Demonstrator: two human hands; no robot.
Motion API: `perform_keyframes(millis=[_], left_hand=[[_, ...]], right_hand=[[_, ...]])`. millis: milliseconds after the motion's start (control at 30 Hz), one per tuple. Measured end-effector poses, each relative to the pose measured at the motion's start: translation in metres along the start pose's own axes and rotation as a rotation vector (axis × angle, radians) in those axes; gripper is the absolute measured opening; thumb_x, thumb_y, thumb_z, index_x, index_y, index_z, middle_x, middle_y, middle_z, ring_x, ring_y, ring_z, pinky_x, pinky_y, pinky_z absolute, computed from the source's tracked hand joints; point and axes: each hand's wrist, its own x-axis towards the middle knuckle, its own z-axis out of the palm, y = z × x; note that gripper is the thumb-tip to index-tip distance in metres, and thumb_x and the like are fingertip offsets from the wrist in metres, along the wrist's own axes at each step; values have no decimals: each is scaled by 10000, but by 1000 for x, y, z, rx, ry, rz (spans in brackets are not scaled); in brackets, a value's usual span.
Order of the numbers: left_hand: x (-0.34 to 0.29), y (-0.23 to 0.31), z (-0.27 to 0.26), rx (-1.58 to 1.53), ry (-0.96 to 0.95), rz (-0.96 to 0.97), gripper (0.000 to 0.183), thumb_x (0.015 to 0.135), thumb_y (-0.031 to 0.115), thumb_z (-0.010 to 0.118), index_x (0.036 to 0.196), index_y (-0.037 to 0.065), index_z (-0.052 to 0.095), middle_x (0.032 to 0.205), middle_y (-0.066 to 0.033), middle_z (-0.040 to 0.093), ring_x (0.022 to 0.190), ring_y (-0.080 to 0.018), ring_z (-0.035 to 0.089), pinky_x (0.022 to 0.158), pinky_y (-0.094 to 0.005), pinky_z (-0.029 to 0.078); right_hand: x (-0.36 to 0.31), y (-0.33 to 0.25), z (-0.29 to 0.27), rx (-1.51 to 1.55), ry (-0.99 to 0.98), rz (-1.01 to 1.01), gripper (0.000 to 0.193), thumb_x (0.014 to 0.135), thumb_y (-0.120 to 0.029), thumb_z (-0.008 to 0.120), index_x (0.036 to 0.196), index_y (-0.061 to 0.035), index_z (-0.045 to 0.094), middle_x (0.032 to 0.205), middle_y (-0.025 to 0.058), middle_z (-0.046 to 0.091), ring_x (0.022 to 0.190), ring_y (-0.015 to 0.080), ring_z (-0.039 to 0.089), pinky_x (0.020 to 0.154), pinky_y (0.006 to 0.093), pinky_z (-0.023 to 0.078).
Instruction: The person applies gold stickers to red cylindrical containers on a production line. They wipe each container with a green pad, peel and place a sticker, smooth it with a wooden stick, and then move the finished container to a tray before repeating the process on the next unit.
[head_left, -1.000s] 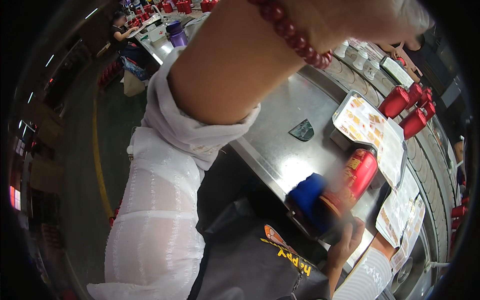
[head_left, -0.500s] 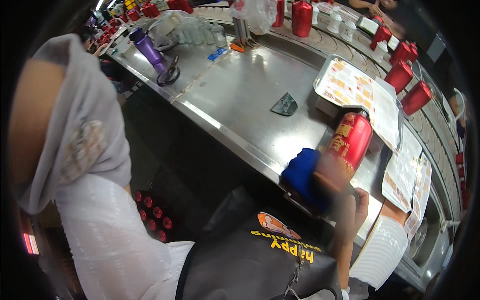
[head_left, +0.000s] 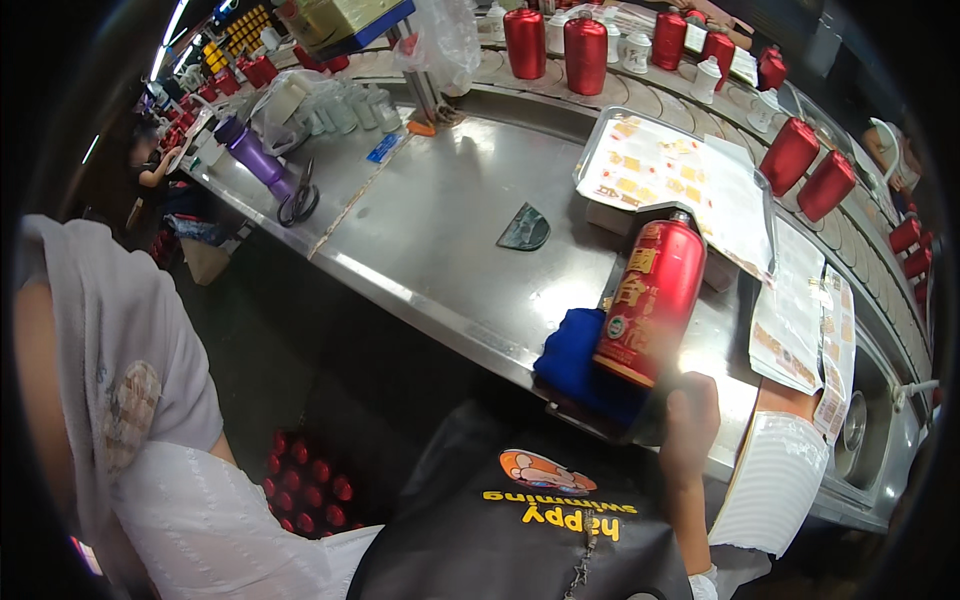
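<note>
A red bottle with gold lettering (head_left: pixel 652 300) lies tilted in a dark holder, its cap end held under a black bracket (head_left: pixel 672 212). A bunched blue cloth (head_left: pixel 572 352) sits against the bottle's lower left side. Close by the bottle's base is my left hand (head_left: pixel 690 415), closed with the thumb on top; what it grips is hidden by blur. My right forearm wears a white sleeve (head_left: pixel 775 480). Only the wrist of my right hand (head_left: pixel 784 398) shows, and its fingers are covered by printed label sheets (head_left: pixel 785 335).
A tray of labels (head_left: pixel 640 165) stands beyond the bottle. On the metal table (head_left: pixel 400 225) are a dark flat piece (head_left: pixel 525 228), a purple bottle (head_left: pixel 252 155), scissors (head_left: pixel 297 204) and glass jars (head_left: pixel 340 108). Red bottles (head_left: pixel 585 55) stand on the curved conveyor (head_left: pixel 640 95).
My view has shifted, so the table's things appear further left. The bottle's lower end, blurred before, now shows clearly. My left hand stays beside its base; the right stays under the label sheets.
</note>
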Motion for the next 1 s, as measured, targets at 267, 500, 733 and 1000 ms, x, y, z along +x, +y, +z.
perform_keyframes(millis=[267,500,733,1000], left_hand=[[-6,8,-13,-46,61,-16,281,999,87,550,1265,15,608,1176,-116,656,1071,-193,618,955,-339,485],[-49,52,-33,-478,386,113,306,1007,72,539,1300,-1,593,1201,-128,654,1092,-198,615,978,-344,481],[-200,126,63,-1626,281,-21,331,1016,56,529,1334,-17,579,1225,-140,651,1112,-203,612,1001,-350,478],[-269,169,138,-731,-56,168,289,885,-10,683,1154,79,741,1078,-96,707,1059,-221,636,1016,-396,463]], right_hand=[[-3,3,1,56,-13,-26,138,986,-108,617,1074,-15,565,817,-24,566,728,47,495,660,207,421],[2,6,-1,-6,0,-66,178,960,-142,639,1062,-7,586,811,6,591,731,81,528,674,242,452],[0,-3,-6,311,20,167,204,1004,-138,609,1159,-17,557,965,12,621,853,50,555,759,208,479],[0,-1,-5,419,44,159,228,1005,-139,616,1185,-19,544,987,14,625,861,48,562,762,205,482]])
